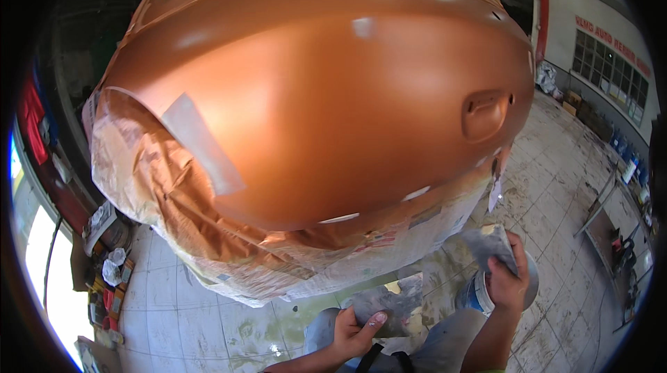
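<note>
The large curved car panel (333, 109), painted copper orange, fills the upper middle. A long grey strip-shaped patch (201, 143) lies along the wheel arch, and a small pale patch (362, 27) sits higher up. At the lower middle my left hand (356, 337) is closed on a flat dark grey plate (390, 309) with cream smears, thumb on top. My right hand (508, 281), farther right, grips a thin grey rectangular sheet (488, 244); its exact kind I cannot tell. Both hands are apart from the panel.
Masking paper (174, 178) covers the wheel area and the panel's lower edge. A bucket (476, 294) stands on the tiled floor (549, 185) beneath my right hand. Boxes and clutter (111, 269) line the left side; a metal stand (601, 199) is at the right.
</note>
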Demonstrator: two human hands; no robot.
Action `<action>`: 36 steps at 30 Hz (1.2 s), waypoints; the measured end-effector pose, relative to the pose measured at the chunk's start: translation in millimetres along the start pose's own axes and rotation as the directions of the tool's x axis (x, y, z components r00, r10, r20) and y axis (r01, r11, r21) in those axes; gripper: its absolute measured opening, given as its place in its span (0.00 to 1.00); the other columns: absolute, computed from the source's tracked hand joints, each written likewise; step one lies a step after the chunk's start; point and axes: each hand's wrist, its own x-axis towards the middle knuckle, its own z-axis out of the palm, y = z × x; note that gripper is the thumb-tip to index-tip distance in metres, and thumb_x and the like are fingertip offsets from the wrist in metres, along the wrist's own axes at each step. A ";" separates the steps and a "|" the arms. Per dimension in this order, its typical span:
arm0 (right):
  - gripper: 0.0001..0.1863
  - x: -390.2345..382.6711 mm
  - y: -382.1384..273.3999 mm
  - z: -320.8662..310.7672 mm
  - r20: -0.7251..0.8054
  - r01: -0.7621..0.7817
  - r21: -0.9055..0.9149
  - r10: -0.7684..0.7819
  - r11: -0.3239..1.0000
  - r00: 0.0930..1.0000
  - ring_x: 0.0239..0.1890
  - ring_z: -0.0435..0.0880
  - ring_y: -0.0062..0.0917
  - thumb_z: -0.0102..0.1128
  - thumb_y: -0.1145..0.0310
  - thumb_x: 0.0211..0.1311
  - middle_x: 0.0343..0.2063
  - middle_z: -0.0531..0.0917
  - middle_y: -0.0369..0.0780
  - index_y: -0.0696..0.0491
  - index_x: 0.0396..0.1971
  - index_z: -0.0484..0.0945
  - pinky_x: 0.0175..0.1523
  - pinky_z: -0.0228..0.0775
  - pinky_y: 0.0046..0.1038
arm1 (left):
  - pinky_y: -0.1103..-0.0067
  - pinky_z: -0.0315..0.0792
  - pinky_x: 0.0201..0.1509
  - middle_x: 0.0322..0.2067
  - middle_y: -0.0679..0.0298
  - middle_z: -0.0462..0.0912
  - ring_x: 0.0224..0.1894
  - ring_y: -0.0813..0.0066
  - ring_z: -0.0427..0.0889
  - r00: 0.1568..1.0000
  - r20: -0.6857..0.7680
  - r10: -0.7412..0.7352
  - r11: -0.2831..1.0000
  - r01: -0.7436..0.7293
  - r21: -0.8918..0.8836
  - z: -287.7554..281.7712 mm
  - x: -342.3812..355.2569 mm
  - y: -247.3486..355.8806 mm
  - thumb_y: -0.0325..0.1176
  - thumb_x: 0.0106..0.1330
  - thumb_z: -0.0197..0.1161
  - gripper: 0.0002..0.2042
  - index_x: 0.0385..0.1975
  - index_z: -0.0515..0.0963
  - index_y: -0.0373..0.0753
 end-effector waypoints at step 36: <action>0.20 -241.9 76.9 -56.4 0.071 -0.365 0.913 0.952 -0.182 -0.298 0.53 0.81 0.36 0.68 0.75 0.58 0.49 0.84 0.41 0.60 0.51 0.79 0.60 0.73 0.39 | 0.74 0.74 0.62 0.51 0.62 0.85 0.53 0.75 0.82 0.325 0.190 -0.926 0.376 0.822 0.428 303.6 61.6 44.7 0.39 0.68 0.73 0.26 0.60 0.75 0.33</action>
